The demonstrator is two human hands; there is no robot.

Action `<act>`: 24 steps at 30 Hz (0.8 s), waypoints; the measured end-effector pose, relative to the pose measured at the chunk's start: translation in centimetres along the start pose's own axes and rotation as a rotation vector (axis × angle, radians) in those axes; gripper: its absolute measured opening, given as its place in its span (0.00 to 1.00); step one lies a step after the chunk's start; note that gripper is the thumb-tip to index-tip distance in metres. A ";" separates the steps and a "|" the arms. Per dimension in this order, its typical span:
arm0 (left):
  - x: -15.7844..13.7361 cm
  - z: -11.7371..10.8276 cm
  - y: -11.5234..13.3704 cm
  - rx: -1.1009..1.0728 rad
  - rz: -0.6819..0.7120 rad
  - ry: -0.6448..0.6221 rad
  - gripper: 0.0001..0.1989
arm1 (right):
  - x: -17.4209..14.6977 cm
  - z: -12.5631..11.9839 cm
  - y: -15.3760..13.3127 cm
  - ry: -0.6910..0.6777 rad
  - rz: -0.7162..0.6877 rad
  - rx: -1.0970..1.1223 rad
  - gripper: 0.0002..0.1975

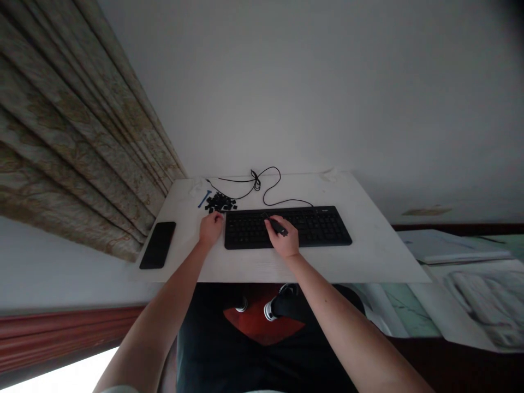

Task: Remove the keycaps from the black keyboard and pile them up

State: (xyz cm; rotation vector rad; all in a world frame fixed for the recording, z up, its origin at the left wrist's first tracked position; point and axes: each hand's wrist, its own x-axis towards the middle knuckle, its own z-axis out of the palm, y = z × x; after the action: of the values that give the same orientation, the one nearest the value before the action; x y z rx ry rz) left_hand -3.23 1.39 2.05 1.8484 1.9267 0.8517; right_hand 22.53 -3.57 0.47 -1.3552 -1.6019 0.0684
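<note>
A black keyboard (254, 240) lies on the white table. My right hand (286, 240) is over its middle, closed round a small tool with a black handle (278, 225), which looks like a keycap puller. The tool's thin tip points at the upper rows of keys. Just off the keyboard's left end, my left hand (210, 228) rests with its fingers curled together; whatever they hold, if anything, is too small to make out. A heap of loose black keycaps (221, 201) lies directly beyond those fingers.
Left of the keycaps is a blue stick-like tool (204, 198). The keyboard's black cable (278, 177) loops along the back, tied in a bundle. A black phone (158, 245) lies at the table's left edge, near a patterned curtain (82, 125). Papers (454, 246) are stacked at right.
</note>
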 end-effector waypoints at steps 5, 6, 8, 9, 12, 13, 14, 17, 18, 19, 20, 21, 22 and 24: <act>3.6 -0.6 -0.2 -0.105 0.035 -0.056 0.12 | 0.0 -0.1 -0.1 -0.019 0.010 -0.020 0.14; 3.8 -0.6 -0.1 -0.144 0.041 -0.048 0.12 | 0.0 -0.1 -0.1 -0.025 0.013 -0.024 0.14; 3.5 -0.2 0.1 -0.213 0.056 -0.005 0.12 | 0.0 -0.1 -0.1 -0.034 0.014 -0.028 0.14; 2.9 0.2 0.3 -0.242 0.071 0.024 0.12 | 0.0 -0.1 0.0 -0.036 0.014 -0.030 0.14; 0.2 1.6 0.8 -0.304 0.146 0.086 0.14 | -0.1 0.0 0.1 -0.034 0.014 -0.034 0.14; -0.8 2.1 1.0 -0.311 0.172 0.097 0.15 | -0.1 0.1 0.1 -0.031 0.016 -0.034 0.14; -1.8 2.6 1.1 -0.311 0.190 0.110 0.17 | -0.1 0.1 0.1 -0.026 0.020 -0.033 0.14; -3.5 3.2 1.5 -0.310 0.230 0.102 0.22 | 0.0 0.2 0.0 -0.015 0.031 -0.020 0.14; -3.8 3.1 1.5 -0.316 0.238 0.095 0.23 | 0.1 0.2 -0.1 -0.013 0.034 -0.016 0.14; -3.9 3.0 1.6 -0.324 0.245 0.089 0.23 | 0.1 0.1 -0.2 -0.014 0.037 -0.010 0.14; -3.9 2.8 1.6 -0.331 0.253 0.084 0.22 | 0.1 0.0 -0.4 -0.014 0.040 -0.003 0.14; -4.0 2.6 1.6 -0.338 0.263 0.079 0.21 | 0.1 -0.2 -0.5 -0.014 0.047 0.005 0.15; -4.0 2.3 1.7 -0.343 0.274 0.074 0.20 | 0.1 -0.4 -0.6 -0.014 0.058 0.014 0.15; -4.1 2.0 1.7 -0.353 0.299 0.060 0.18 | -0.1 -0.9 -0.6 -0.013 0.097 0.036 0.16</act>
State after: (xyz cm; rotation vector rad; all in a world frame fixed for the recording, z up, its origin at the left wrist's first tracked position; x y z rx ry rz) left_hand -0.27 -2.29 0.96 1.9275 1.4306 1.2617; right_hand 22.73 -4.39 1.23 -1.4067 -1.5384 0.1643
